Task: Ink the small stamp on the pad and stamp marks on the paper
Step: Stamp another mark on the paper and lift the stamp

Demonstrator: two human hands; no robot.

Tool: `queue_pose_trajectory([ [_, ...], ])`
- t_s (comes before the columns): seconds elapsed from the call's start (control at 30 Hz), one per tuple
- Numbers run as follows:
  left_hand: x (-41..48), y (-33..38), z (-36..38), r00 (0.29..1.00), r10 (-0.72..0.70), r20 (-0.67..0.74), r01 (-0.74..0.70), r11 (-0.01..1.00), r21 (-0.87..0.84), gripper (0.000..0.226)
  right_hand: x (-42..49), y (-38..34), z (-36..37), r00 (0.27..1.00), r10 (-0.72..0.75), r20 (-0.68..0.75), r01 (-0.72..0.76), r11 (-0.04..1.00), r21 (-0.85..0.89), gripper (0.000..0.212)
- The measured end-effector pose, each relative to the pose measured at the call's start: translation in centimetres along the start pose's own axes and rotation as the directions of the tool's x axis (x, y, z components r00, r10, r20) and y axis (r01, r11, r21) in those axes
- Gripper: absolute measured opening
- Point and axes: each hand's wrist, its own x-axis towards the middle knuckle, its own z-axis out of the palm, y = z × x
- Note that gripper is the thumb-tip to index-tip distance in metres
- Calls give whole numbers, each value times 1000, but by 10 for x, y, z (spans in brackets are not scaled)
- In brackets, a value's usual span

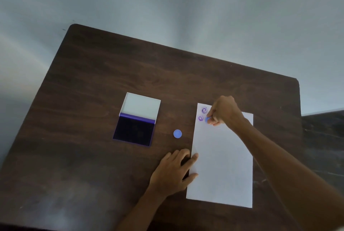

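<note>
A white sheet of paper [223,165] lies on the right half of the dark wooden table [111,74]. Two round purple marks [204,110] sit near its far left corner. My right hand [223,111] pinches a small blue stamp [208,119] down on the paper just right of the nearer mark. My left hand [173,171] lies flat at the paper's left edge, thumb and fingertips on the sheet. The open ink pad [134,131], dark purple with a white lid folded back, rests to the left.
A small round blue cap [177,133] lies on the table between the ink pad and the paper. The table's far edge runs along a pale wall. A dark surface shows beyond the table's right edge.
</note>
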Motion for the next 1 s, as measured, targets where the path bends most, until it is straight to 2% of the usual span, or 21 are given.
queue_pose_trajectory([
  [0.07,0,2,-3,1000,-8,4,8,1000,-3,55,-8,1,1,995,-84,-61,81,996,-45,29],
  [0.13,0,3,-7,1000,-19,19,19,1000,-6,55,-19,8,2,987,-114,-118,116,993,13,31],
  [0.2,1,3,-8,999,-29,27,30,999,-20,54,-30,24,0,979,-137,-151,159,976,149,24],
  [0.23,1,2,-8,999,-30,32,31,999,-24,54,-38,35,-3,966,-142,-214,196,946,258,21],
  [0.37,1,2,-10,999,-29,43,30,999,-19,53,-71,86,-22,896,-66,-438,335,748,573,17],
  [0.47,1,5,-15,999,-31,43,32,999,-27,52,-93,112,-24,898,-52,-438,379,600,705,20],
  [0.57,2,8,-25,999,-14,51,19,996,-87,55,-105,125,-9,913,-24,-408,360,520,775,25],
  [0.77,-23,-21,-72,981,36,188,0,982,-190,56,-125,118,35,939,8,-343,320,335,886,28],
  [0.87,-56,-41,-103,989,-14,149,49,971,-233,48,-143,97,61,949,27,-313,285,347,894,33],
  [1.0,-99,-51,-136,968,-251,22,244,914,-324,40,-170,63,94,948,56,-314,270,384,883,23],
])
